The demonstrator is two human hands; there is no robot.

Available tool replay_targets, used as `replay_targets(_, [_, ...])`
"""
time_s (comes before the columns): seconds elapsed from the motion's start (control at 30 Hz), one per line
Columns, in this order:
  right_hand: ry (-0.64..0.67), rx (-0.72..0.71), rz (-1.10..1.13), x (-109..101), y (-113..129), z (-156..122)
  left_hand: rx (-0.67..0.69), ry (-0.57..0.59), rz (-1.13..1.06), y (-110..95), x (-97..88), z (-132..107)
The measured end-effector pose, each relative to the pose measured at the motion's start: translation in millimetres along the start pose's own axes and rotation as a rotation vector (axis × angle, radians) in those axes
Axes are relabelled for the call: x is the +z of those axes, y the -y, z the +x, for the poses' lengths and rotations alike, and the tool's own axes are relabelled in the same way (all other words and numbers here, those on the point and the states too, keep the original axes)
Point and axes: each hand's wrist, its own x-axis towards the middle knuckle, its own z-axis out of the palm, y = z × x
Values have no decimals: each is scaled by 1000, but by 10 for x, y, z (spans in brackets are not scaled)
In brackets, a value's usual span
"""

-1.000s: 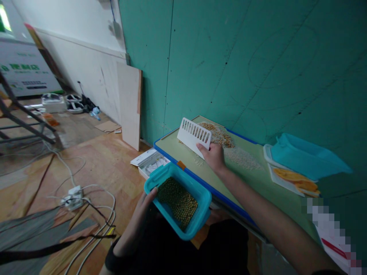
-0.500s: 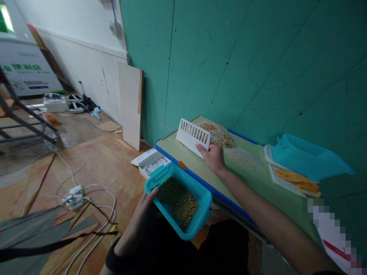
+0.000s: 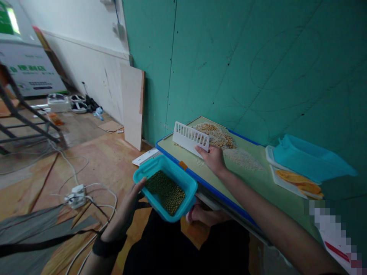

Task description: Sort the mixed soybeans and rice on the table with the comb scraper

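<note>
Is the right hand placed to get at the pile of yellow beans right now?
Probably yes: the right hand is close to the pile of yellow beans. The white slotted plate it holds partly screens them, but nothing else seems to block the way.

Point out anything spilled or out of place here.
Yellowish beans and pale grains lie loose on the green tabletop, with stray grains near the white slotted plate in the right hand. It looks odd because no container holds them, though whether they spilled or were poured deliberately isn't clear.
</note>
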Motion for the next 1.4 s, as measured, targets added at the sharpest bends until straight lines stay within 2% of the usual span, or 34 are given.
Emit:
replay_targets(0.27, [-24,-25,-20,-24,47,10,-4,3,22,-172,-112,186])
replay_targets(0.57, [15,-18,4,44,27,1,-4,54,64,-267,-148,211])
replay_targets(0.8, [17,-45,15,47,89,-27,78,108,41,-295,-176,148])
replay_targets(1.07, [29,-59,33,133,68,-33,99,112,39,-277,-295,266])
replay_targets(1.17, [35,-51,61,120,65,-76,168,154,19,-259,-344,315])
replay_targets(1.4, [57,-11,120,11,155,-367,100,99,-10,-312,-231,256])
